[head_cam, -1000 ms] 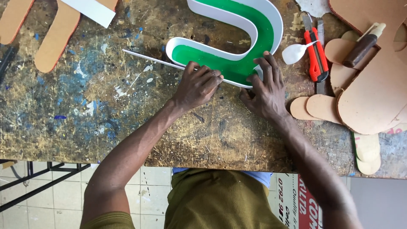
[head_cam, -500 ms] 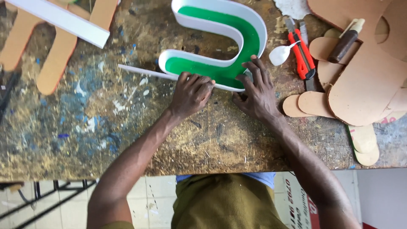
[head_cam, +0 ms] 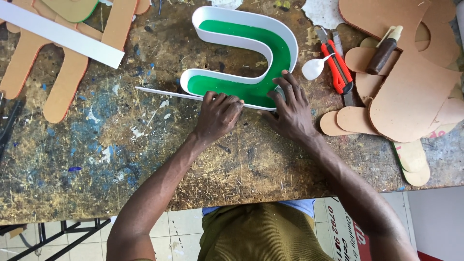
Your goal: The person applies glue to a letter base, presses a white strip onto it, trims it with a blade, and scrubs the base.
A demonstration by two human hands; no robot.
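Green S-shaped letter (head_cam: 241, 63) with white raised rim, lying flat, face up, at the worktop's far middle. Thin white strip (head_cam: 164, 93) runs along its near lower edge, touching it, free end sticking out left, flat on worktop.

The person's left hand (head_cam: 218, 116) and right hand (head_cam: 290, 108) are bare, with no gloves, rings, watch or bracelet showing, and both forearms are uncovered up to the bottom edge of the view, so no sleeves can be seen. Below the near edge of the workbench (head_cam: 96, 159), olive-green ribbed fabric (head_cam: 261, 234), corduroy-like, covers the person's body or lap. A strip of light blue cloth (head_cam: 302, 205) shows just above that olive fabric, right at the bench's near edge.
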